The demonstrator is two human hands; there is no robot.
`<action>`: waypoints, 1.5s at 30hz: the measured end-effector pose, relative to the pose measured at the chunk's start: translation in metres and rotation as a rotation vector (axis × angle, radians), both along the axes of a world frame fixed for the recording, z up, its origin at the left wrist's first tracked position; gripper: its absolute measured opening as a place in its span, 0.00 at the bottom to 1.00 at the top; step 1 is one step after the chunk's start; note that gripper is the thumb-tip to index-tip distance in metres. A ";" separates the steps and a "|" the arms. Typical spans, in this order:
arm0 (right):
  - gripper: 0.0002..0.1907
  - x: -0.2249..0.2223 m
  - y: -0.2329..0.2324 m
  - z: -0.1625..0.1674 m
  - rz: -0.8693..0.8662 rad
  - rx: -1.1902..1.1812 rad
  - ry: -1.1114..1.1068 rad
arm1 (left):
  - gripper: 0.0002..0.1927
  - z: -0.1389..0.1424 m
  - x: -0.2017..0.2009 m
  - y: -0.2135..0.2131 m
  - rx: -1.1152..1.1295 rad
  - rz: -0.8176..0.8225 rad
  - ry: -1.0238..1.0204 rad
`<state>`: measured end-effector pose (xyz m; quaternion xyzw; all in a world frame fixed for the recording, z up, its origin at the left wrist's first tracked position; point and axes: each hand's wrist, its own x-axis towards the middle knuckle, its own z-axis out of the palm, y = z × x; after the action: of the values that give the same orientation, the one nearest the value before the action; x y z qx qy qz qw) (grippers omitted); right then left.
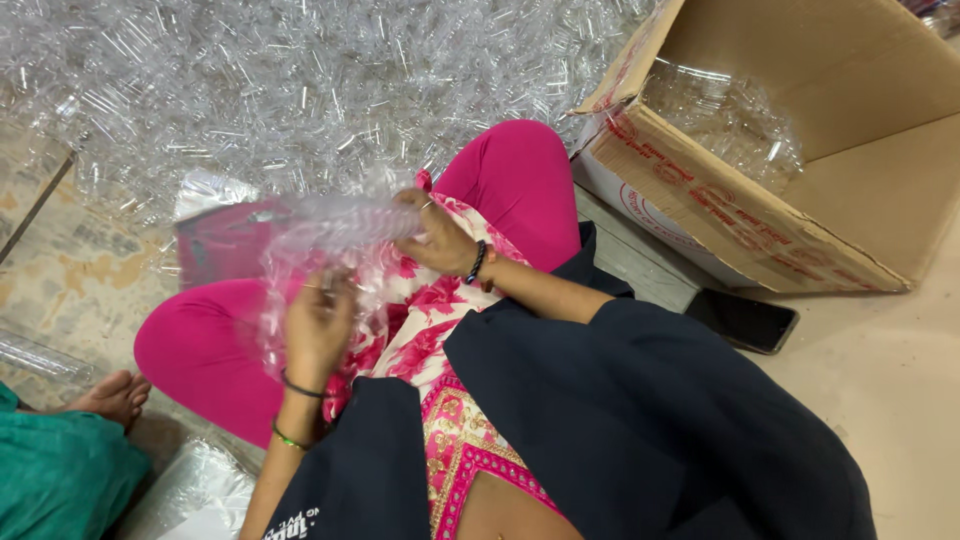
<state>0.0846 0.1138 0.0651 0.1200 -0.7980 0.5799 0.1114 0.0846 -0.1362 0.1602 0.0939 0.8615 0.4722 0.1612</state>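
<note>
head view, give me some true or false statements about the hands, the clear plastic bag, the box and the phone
1. Both hands, left hand and right hand, grip the clear plastic bag. True.
2. The cardboard box is sealed shut. False: it lies open, with clear plastic pieces inside.
3. A dark phone lies on the floor beside the box. True.
4. The phone rests on the person's lap. False: it lies on the floor, next to the box.
5. A heap of clear plastic tubes covers the floor beyond the knees. True.
</note>
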 end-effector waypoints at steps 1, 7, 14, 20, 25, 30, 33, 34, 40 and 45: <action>0.33 0.001 0.005 0.002 -0.011 -0.076 -0.079 | 0.10 0.001 -0.004 -0.005 0.131 0.073 -0.011; 0.32 0.015 0.034 0.008 -0.131 0.019 -0.121 | 0.16 -0.011 -0.014 -0.006 0.648 0.141 -0.151; 0.29 0.032 0.048 0.031 -0.213 0.099 -0.151 | 0.08 0.025 -0.008 0.021 0.314 0.242 0.295; 0.30 0.048 0.078 0.076 -0.154 0.307 -0.130 | 0.17 0.048 -0.029 0.014 -0.066 -0.203 0.517; 0.32 0.062 0.078 0.087 -0.104 0.420 -0.177 | 0.36 0.060 -0.041 0.027 0.008 -0.101 0.463; 0.34 0.063 0.065 0.078 -0.098 0.332 -0.166 | 0.45 0.081 -0.039 0.041 0.080 -0.151 0.643; 0.35 0.060 0.059 0.072 -0.100 0.282 -0.173 | 0.43 0.088 -0.042 0.044 0.016 -0.154 0.781; 0.35 0.059 0.056 0.070 -0.105 0.276 -0.197 | 0.44 0.089 -0.043 0.044 0.027 -0.146 0.784; 0.38 0.054 0.049 0.056 -0.075 0.211 -0.206 | 0.44 0.090 -0.051 0.040 0.022 -0.048 0.836; 0.37 0.051 0.040 0.053 -0.045 0.253 -0.219 | 0.42 0.087 -0.048 0.037 0.003 -0.077 0.865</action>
<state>0.1352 0.1539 0.1184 0.0515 -0.8745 0.4818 0.0208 0.0364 -0.0996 0.2469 0.3157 0.8449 0.3843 -0.1972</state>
